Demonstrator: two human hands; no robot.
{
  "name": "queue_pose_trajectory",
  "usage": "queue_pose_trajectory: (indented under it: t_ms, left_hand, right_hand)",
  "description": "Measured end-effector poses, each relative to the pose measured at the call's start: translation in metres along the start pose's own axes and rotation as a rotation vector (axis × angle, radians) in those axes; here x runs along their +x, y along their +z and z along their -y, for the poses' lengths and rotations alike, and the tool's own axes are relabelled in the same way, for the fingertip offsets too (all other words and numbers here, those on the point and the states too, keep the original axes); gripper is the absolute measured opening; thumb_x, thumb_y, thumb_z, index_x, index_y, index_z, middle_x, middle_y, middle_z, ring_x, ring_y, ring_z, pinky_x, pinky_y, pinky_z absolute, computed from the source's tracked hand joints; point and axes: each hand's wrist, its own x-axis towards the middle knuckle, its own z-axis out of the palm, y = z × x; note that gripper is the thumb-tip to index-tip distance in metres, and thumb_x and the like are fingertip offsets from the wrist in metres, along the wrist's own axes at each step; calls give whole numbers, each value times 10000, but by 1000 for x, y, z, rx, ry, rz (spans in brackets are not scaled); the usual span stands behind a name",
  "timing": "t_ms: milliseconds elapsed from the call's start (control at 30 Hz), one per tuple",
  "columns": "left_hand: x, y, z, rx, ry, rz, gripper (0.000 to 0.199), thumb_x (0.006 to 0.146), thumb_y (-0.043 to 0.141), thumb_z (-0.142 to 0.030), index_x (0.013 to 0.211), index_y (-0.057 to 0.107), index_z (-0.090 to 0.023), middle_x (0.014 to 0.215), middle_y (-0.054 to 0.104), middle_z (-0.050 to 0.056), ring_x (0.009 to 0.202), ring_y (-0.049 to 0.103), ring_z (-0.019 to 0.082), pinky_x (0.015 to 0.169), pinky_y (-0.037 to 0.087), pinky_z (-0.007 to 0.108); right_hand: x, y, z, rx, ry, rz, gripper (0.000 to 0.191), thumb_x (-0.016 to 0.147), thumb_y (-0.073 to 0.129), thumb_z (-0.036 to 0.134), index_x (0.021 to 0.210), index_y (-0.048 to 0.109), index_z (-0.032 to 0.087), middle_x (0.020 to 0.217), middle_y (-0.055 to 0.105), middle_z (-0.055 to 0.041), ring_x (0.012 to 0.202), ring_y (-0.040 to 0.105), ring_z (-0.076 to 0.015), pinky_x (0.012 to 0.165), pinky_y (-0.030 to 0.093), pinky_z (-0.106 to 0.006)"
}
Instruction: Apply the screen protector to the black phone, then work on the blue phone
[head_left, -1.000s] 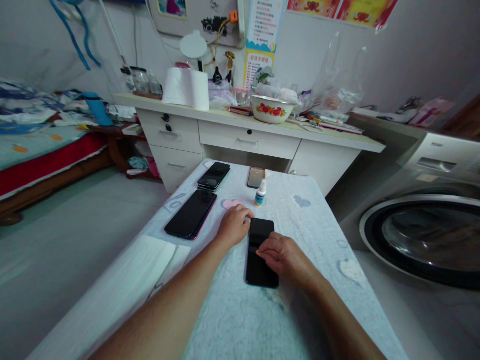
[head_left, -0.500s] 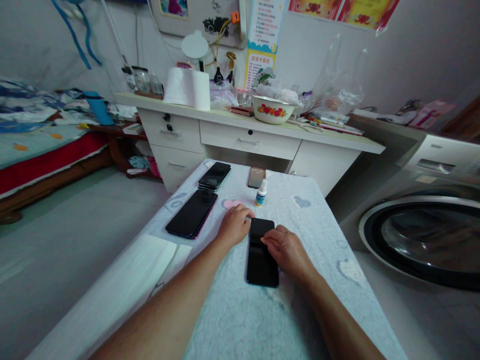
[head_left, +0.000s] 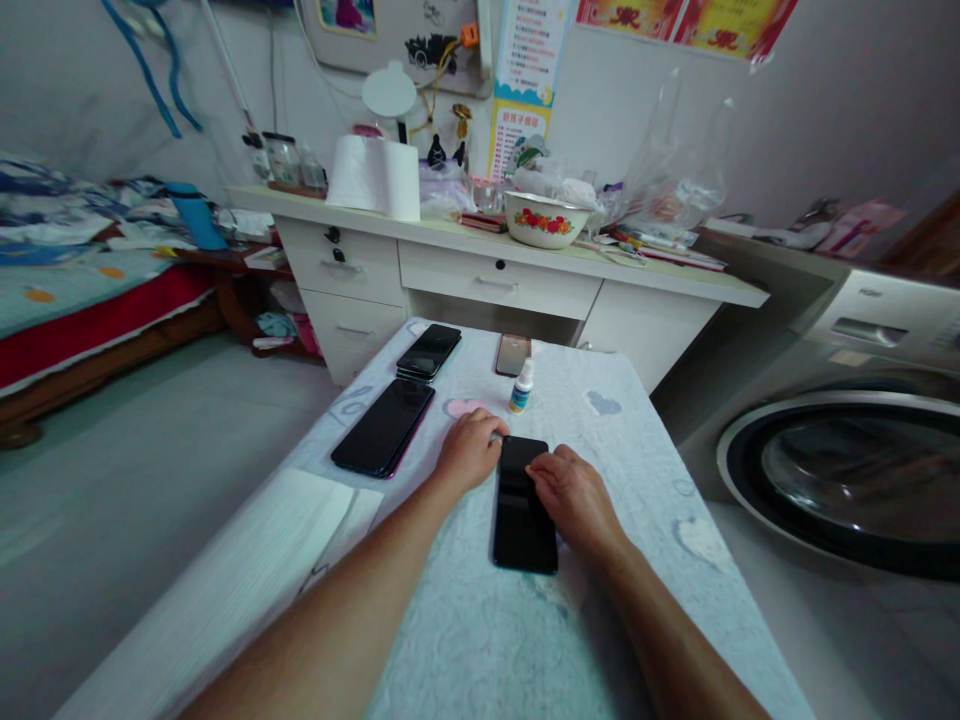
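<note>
Currently, phone [head_left: 523, 530]: flat on the cloth [head_left: 465, 620], between your hands.
Left hand [head_left: 469, 450]: fingers curled by its top corner; grip unclear.
Right hand [head_left: 574, 490]: fingertips bunched over it; hold unclear.
Risk: uneven pressure could skid it.

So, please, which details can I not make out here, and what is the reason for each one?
- Head view: what the left hand may hold by the phone; its own fingers hide it.
- Head view: whether the right hand pinches anything; its curled fingers cover the spot.
- Head view: the label text on the small bottle; too small.
- Head view: the far right side of the washing machine; cut off by the right edge.
</note>
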Motion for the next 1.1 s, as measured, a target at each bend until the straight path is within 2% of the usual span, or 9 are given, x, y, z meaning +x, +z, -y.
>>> queue_pose_trajectory:
  t_ms: [333,567,1100]
  left_hand:
    - [-1,1,0,-3,-10,-2,240,757,507,-100,911,663,-198,983,617,42,999,559,177,920,438,317]
    - [0,2,1,0,-2,-6,232,757,506,-103,903,659,-198,981,616,40,995,557,176,918,438,316]
    - [0,1,1,-4,6,-7,274,736,498,-73,911,671,-195,978,624,48,991,562,183,917,441,323]
  right_hand:
    - [-3,-2,17,-13,-86,98,173,900,496,187,856,662,198,842,565,-35,748,555,-128,663,377,-223]
    - [-3,-3,19,10,-128,143,189,904,492,195,891,680,201,849,556,-34,752,556,-126,669,387,-223]
    - [1,-3,2,-36,-34,32,153,905,504,228,843,642,205,829,546,-21,758,555,-130,673,362,-228]
